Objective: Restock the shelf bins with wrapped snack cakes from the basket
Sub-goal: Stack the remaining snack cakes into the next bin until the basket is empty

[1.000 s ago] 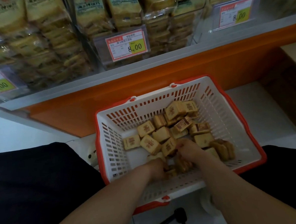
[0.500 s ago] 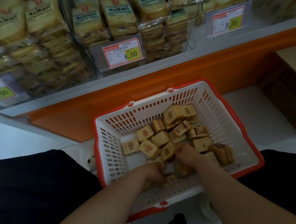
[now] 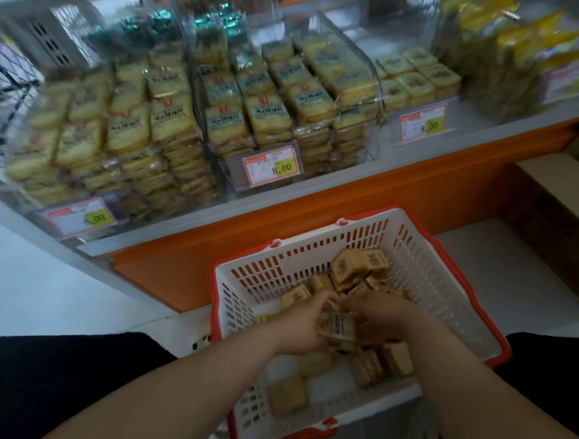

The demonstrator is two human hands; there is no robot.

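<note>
A white basket with a red rim (image 3: 454, 277) sits on the floor below the shelf and holds several small wrapped snack cakes (image 3: 347, 268). My left hand (image 3: 301, 323) and my right hand (image 3: 378, 310) are raised together over the basket's middle, fingers curled round a bunch of snack cakes (image 3: 339, 328) held between them. Loose cakes lie under and behind the hands. On the shelf above, a clear bin (image 3: 418, 79) at the right holds similar square cakes.
Clear shelf bins full of larger bagged pastries (image 3: 265, 119) fill the left and middle, with 8.00 price tags (image 3: 271, 166) on their fronts. An orange shelf base (image 3: 348, 209) runs behind the basket. A cardboard box (image 3: 559, 223) stands at the right. My dark-clad knees flank the basket.
Both hands have come up from the basket floor and closed together round a bunch of cakes. The camera has tilted up, so the shelf bins show more fully.
</note>
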